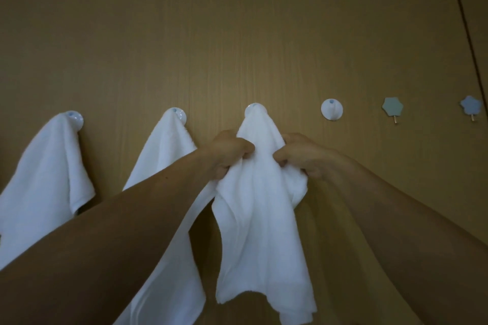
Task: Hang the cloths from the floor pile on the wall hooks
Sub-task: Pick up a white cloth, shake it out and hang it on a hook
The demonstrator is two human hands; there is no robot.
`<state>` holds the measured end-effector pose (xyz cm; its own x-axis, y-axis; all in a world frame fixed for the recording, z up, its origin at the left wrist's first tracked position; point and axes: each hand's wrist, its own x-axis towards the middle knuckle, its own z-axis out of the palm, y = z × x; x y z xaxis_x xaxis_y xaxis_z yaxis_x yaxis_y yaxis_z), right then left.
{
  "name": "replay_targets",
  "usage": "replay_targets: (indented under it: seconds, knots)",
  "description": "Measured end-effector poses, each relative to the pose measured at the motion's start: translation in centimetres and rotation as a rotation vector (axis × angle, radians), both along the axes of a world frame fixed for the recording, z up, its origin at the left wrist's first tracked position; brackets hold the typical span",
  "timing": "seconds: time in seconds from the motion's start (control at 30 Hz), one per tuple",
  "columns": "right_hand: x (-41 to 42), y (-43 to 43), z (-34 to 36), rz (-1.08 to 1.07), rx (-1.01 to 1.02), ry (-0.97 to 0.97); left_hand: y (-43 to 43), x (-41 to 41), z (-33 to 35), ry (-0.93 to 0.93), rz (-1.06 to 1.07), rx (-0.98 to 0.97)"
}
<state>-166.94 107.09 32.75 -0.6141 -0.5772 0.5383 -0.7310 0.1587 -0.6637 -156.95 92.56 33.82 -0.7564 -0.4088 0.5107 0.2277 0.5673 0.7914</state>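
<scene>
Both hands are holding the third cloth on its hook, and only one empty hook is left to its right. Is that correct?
Not quite. The head view shows three empty hooks to its right, not one: a round hook, a near star hook and a far star hook. The left hand and right hand do hold the third cloth on the third hook.

wall: tan wood-grain wall panel (pixel 237 34), fine vertical streaks; dark seam line (pixel 467 29) far right
cloths: left white terry cloth (pixel 47 166), middle white terry cloth (pixel 163 150), right white terry cloth (pixel 258 206); all plain
round hook: white round plastic hook (pixel 332 109), pale blue dot near top
star hooks: grey-green star-shaped hook (pixel 392 106), light blue star-shaped hook (pixel 471 104); brass-coloured pegs
</scene>
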Motion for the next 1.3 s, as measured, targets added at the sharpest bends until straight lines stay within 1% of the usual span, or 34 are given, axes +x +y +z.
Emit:
replay_targets:
  seconds: [0.03, 0.13, 0.2, 0.27, 0.33, 0.47, 0.5, 0.53, 0.57, 0.63, 0.67, 0.7, 0.73, 0.8, 0.9, 0.97, 1.07, 1.17, 1.23, 1.3]
  knots:
    - [-0.3, 0.3, -0.5, -0.021, 0.016, -0.001, -0.1, 0.2, -0.5, -0.015, -0.011, 0.025]
    - [-0.9, 0.4, -2.4, -0.111, 0.179, 0.067, -0.8, -0.4, -2.4, -0.075, -0.015, 0.060]
    - [-1.3, 0.4, -3.8, -0.084, 0.228, -0.010, -0.9, -1.0, -3.9, -0.090, 0.044, -0.004]
    - [-1.6, 0.7, -5.1, -0.055, 0.326, -0.111, -0.8, -1.5, -4.7, -0.030, 0.057, -0.040]
    - [-2.1, 1.2, -5.9, -0.090, 0.462, -0.132, -0.6, -1.6, -4.8, 0.012, 0.066, -0.044]
    - [-2.3, 3.1, -5.0, -0.198, 0.745, -0.055, -0.1, -1.8, -4.3, 0.104, 0.075, -0.045]
    - [-2.2, 3.7, -4.2, -0.222, 0.758, -0.009, 0.1, -1.9, -4.1, 0.142, 0.107, -0.061]
    - [-2.1, 4.2, -3.2, -0.250, 0.708, 0.059, 0.3, -1.9, -3.9, 0.191, 0.152, -0.072]
    - [-1.9, 4.5, -2.3, -0.289, 0.593, 0.144, 0.5, -2.0, -3.6, 0.248, 0.200, -0.077]
    - [-1.5, 4.2, -0.9, -0.364, 0.197, 0.283, 0.7, -2.2, -2.9, 0.351, 0.266, -0.103]
    - [-1.3, 3.7, -0.6, -0.365, -0.001, 0.288, 0.8, -2.3, -2.5, 0.367, 0.283, -0.143]
    - [-1.0, 3.0, -0.4, -0.319, -0.124, 0.247, 0.9, -2.3, -2.3, 0.360, 0.293, -0.199]
    - [-0.7, 2.3, -0.4, -0.239, -0.164, 0.201, 1.1, -2.4, -2.3, 0.342, 0.298, -0.258]
    - [-0.6, 0.6, -1.2, -0.103, -0.132, 0.159, 1.2, -2.4, -2.7, 0.293, 0.294, -0.345]
    - [-1.4, -1.3, -3.4, -0.004, -0.166, 0.217, 1.0, -2.8, -4.1, 0.262, 0.307, -0.377]
    - [-1.8, -1.9, -4.8, 0.023, -0.228, 0.193, 0.7, -2.8, -4.8, 0.245, 0.334, -0.389]
    - [-2.0, -2.1, -5.9, 0.010, -0.288, 0.111, 0.4, -2.6, -5.0, 0.220, 0.329, -0.377]
    - [-1.5, -1.7, -6.4, -0.020, -0.295, 0.046, 0.7, -2.1, -4.9, 0.204, 0.286, -0.356]
    - [-0.6, -1.3, -6.8, -0.100, -0.299, 0.062, 1.1, -1.5, -5.0, 0.237, 0.283, -0.335]
    - [0.3, -0.6, -7.1, -0.201, -0.322, 0.128, 1.4, -0.8, -5.3, 0.304, 0.353, -0.426]
